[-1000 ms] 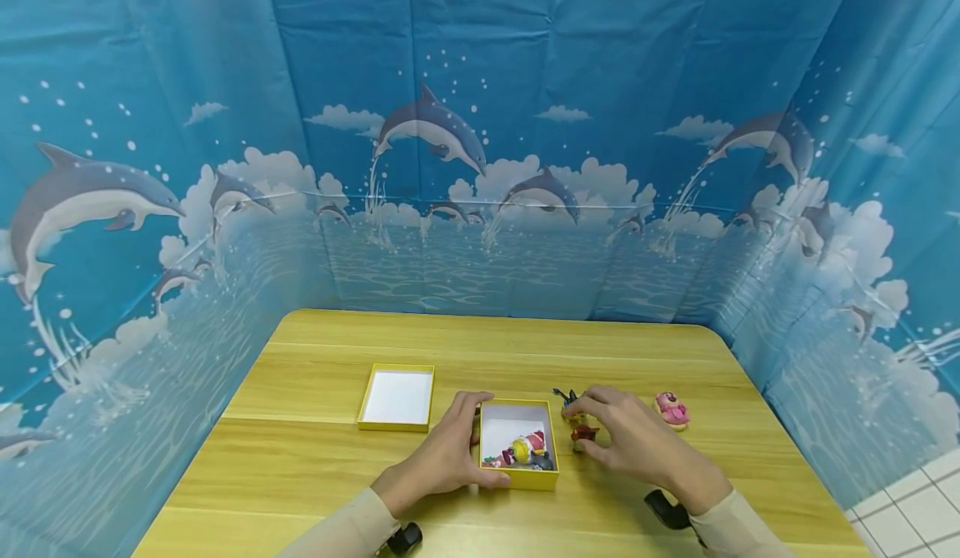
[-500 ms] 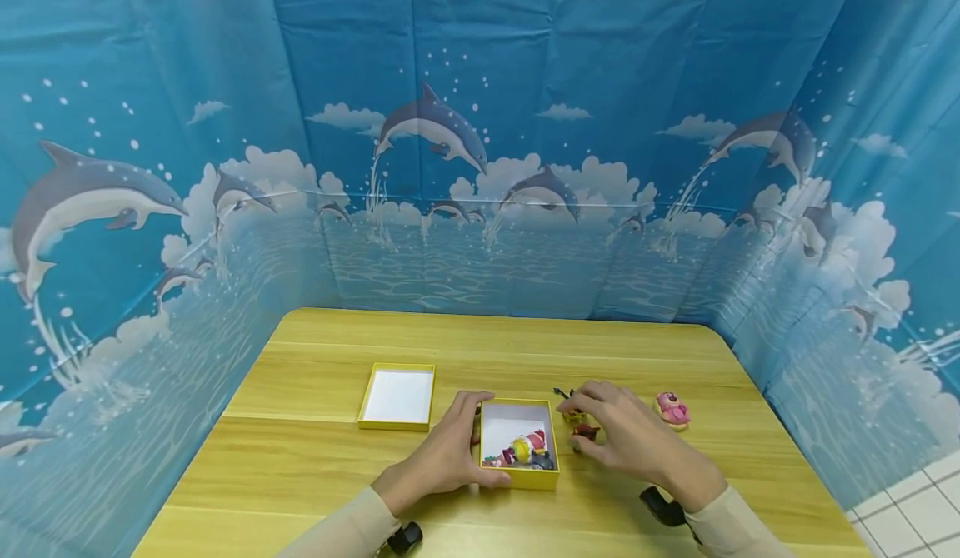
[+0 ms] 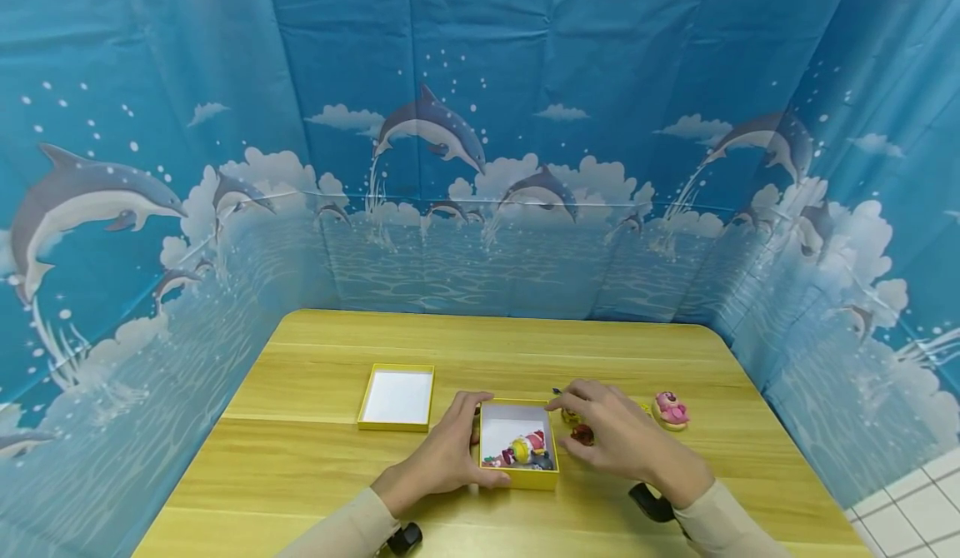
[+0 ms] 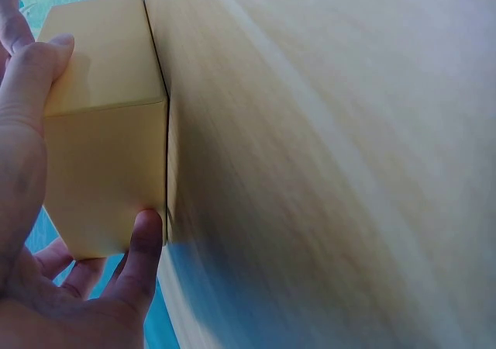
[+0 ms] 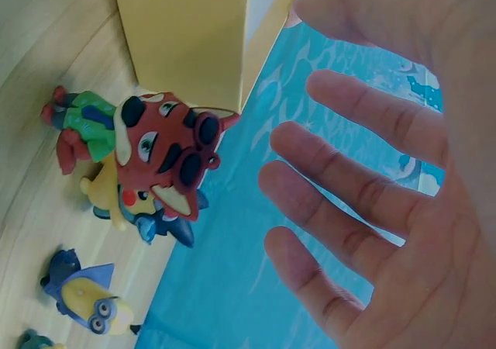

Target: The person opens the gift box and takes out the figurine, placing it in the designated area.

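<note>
My left hand (image 3: 442,450) grips a small yellow box (image 3: 534,480), thumb at its near side and fingers along its left and far sides. The box stands open on the table, with several toy figurines (image 3: 523,450) lying inside. My right hand (image 3: 626,433) hovers just right of the box, fingers spread and holding nothing. Under it stands a red fox figurine (image 5: 159,143) in a green shirt, beside the box. Behind the fox, partly hidden, is a yellow figurine with red cheeks (image 5: 139,202). A minion figurine (image 5: 89,302) stands farther along.
A yellow box lid (image 3: 397,397) with a white inside lies to the left. A pink bear figurine (image 3: 671,410) sits right of my right hand. The wooden table (image 3: 315,358) is surrounded by a blue dolphin curtain (image 3: 480,266).
My right hand has shifted left, bringing its fingertips close to the box's right edge. A yellow patch now shows behind it. The left hand and the box have stayed put.
</note>
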`<action>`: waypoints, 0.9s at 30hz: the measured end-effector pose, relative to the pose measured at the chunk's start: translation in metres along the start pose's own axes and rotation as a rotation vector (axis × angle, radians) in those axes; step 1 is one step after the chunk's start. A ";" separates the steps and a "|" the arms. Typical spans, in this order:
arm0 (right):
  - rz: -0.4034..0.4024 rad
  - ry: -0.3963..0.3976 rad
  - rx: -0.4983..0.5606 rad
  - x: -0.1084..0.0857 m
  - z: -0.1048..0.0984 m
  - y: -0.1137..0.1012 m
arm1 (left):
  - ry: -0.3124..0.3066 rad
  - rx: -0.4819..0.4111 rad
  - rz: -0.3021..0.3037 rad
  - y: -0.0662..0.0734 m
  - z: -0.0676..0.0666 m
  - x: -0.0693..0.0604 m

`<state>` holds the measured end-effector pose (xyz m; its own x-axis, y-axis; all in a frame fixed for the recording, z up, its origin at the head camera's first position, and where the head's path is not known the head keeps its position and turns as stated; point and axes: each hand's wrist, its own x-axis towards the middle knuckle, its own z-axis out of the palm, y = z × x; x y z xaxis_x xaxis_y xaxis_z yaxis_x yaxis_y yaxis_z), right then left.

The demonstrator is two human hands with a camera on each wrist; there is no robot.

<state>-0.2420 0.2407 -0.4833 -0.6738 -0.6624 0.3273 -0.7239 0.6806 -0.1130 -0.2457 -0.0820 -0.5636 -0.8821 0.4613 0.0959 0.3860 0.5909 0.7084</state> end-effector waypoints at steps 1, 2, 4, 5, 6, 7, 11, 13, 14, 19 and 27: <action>0.000 -0.008 -0.003 0.001 0.000 -0.001 | -0.001 0.002 0.000 0.000 0.000 0.000; -0.002 -0.016 -0.006 0.002 -0.001 -0.002 | -0.002 0.002 0.002 0.000 0.000 0.000; -0.007 -0.032 -0.012 0.004 -0.001 -0.003 | -0.001 0.005 0.005 0.000 0.000 0.000; -0.009 -0.039 -0.016 0.005 -0.001 -0.003 | -0.001 0.005 0.005 0.000 0.000 0.000; -0.012 -0.045 -0.018 0.006 0.000 -0.004 | -0.001 0.005 0.007 -0.001 0.000 0.000; -0.014 -0.053 -0.018 0.007 0.000 -0.004 | -0.001 0.005 0.008 -0.001 0.000 0.001; -0.011 -0.087 -0.002 0.011 0.001 -0.005 | -0.003 -0.002 0.011 -0.001 0.000 0.001; -0.005 -0.104 0.006 0.014 0.002 -0.006 | -0.004 -0.004 0.014 -0.001 -0.001 0.001; -0.004 -0.111 0.011 0.015 0.002 -0.006 | -0.004 -0.004 0.015 -0.001 -0.001 0.001; 0.001 -0.150 0.025 0.021 0.004 -0.008 | 0.000 -0.009 0.019 -0.001 -0.001 0.000; 0.010 -0.212 0.072 0.033 0.005 -0.014 | -0.010 -0.039 0.023 0.000 -0.002 0.000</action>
<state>-0.2546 0.2078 -0.4756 -0.6915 -0.7121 0.1217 -0.7207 0.6684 -0.1840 -0.2459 -0.0832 -0.5624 -0.8703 0.4812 0.1053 0.3949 0.5539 0.7330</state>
